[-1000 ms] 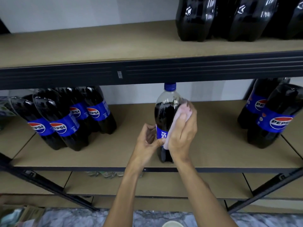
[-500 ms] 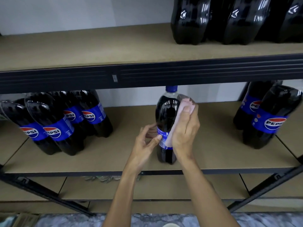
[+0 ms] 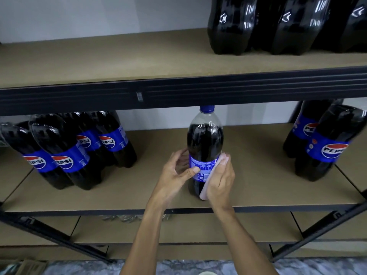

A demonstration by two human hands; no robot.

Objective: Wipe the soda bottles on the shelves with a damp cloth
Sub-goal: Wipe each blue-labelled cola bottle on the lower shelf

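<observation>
Bottle [image 3: 205,143] stands upright on the middle shelf [image 3: 151,197], approx. centre, near the front edge. Its blue cap sits just under the black front rail [image 3: 178,94] of the upper shelf [image 3: 99,60]. I see the label's fine-print side turned toward me.

Left hand [image 3: 175,175] grips the bottle's left side: thumb laid across the label, fingers curled round the far side. Right hand [image 3: 220,181] is cupped on the bottle's right side, fingers together, pressing a pale pink cloth [image 3: 204,192] against label and lower body. Cloth edge peeks out past the fingertips at top and below the palm near the base.

Left on the same shelf, well apart: a group of Pepsi bottles [image 3: 79,151], logos facing me. Right: two more Pepsi bottles [image 3: 325,149], one behind the other. Upper shelf, far right: dark bottles [image 3: 258,26], only lower parts in view.
</observation>
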